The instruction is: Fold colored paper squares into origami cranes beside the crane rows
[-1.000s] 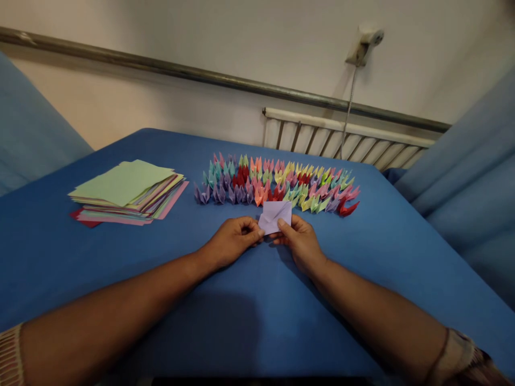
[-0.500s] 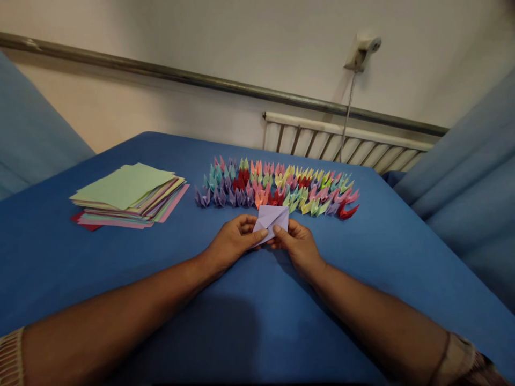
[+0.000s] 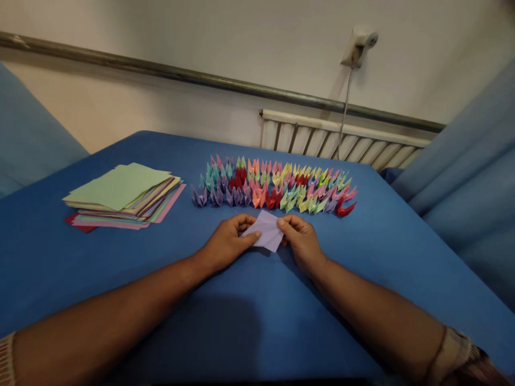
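Between my hands is a small lilac sheet of folded origami paper (image 3: 266, 230), held a little above the blue cloth and turned at a slant. My left hand (image 3: 229, 238) pinches its left corner, thumb on top and fingers curled beneath. At the upper right edge, my right hand (image 3: 302, 241) grips it between thumb and fingers. Just beyond the paper stand rows of folded paper cranes (image 3: 273, 185) in purple, red, pink, yellow, green and blue.
A stack of coloured paper squares (image 3: 120, 190), pale green on top, lies to the left on the blue tablecloth (image 3: 169, 150). Behind the table are a radiator (image 3: 306, 134), a metal pipe (image 3: 201, 79) and a wall socket (image 3: 360, 47) with a cord. Blue curtains (image 3: 475, 161) hang at both sides.
The lilac paper has been turned between my hands; its triangular flap no longer shows and a plainer, creased face is up. My right thumb has moved up to its upper right edge.
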### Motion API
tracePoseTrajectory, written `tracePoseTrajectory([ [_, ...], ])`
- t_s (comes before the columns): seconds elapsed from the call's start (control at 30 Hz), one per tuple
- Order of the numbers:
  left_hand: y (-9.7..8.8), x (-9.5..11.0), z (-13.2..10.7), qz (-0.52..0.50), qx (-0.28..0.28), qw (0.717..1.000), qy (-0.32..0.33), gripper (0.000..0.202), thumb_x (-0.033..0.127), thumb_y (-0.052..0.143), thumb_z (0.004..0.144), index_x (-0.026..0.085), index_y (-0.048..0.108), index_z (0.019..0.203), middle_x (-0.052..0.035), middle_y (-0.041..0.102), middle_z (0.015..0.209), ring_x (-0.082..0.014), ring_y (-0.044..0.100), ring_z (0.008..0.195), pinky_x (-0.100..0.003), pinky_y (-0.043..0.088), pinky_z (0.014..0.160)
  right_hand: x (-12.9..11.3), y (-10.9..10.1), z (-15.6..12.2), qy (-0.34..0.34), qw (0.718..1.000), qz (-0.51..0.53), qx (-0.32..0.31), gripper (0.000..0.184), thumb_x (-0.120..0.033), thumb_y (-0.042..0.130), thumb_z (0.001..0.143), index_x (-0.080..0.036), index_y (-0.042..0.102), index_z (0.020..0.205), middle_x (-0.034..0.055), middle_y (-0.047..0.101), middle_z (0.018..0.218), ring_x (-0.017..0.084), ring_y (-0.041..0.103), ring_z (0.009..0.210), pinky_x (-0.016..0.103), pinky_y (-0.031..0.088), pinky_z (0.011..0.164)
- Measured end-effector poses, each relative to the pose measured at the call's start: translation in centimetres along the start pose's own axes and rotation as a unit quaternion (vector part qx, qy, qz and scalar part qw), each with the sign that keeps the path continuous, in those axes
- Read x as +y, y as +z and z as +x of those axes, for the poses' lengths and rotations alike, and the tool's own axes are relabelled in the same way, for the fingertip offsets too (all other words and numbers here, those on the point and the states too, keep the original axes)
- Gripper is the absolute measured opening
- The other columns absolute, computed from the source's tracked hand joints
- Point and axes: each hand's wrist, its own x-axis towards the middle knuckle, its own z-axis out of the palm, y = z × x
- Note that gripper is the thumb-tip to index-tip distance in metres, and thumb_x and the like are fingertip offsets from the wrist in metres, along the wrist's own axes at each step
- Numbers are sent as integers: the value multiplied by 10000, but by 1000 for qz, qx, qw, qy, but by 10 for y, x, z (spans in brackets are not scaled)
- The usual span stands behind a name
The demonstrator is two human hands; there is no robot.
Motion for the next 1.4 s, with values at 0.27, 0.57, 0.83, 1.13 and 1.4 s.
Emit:
tracePoseTrajectory([
  [0.27,-7,2,5,-117,114,986,-20,411,302,834,602,144,627,919,-9,677,765,-136,623,657,-258,482,644,-3,-1,1,70,994,59,-59,321,-467,737,741,-174,620,685,-27,601,503,82,521,432,188,376,427],
  [0.57,-8,2,7,-123,124,985,1,422,309,853,577,132,635,891,-20,679,761,-132,610,657,-261,480,655,-1,-3,1,83,990,64,-98,464,-616,654,765,-152,658,749,21,673,597,93,576,437,187,428,411],
  [0.83,-11,2,6,-63,102,993,6,385,314,834,599,131,647,880,-16,677,749,-140,611,654,-273,477,658,-4,-4,3,98,983,21,-155,603,-722,524,795,-143,675,722,23,633,513,103,564,416,205,447,420],
  [1.13,-10,2,7,-114,97,989,12,390,287,838,604,138,631,898,-15,697,786,-142,640,669,-273,503,676,-3,-4,1,98,977,-36,-185,389,-532,711,744,-155,620,720,9,681,586,96,592,427,194,430,416],
  [1.4,-3,-1,1,-148,53,988,8,384,351,813,659,132,644,926,-45,716,834,-166,655,705,-290,516,699,3,5,-5,86,985,-22,-148,383,-507,747,709,-174,569,778,7,700,605,124,640,461,195,441,424],
])
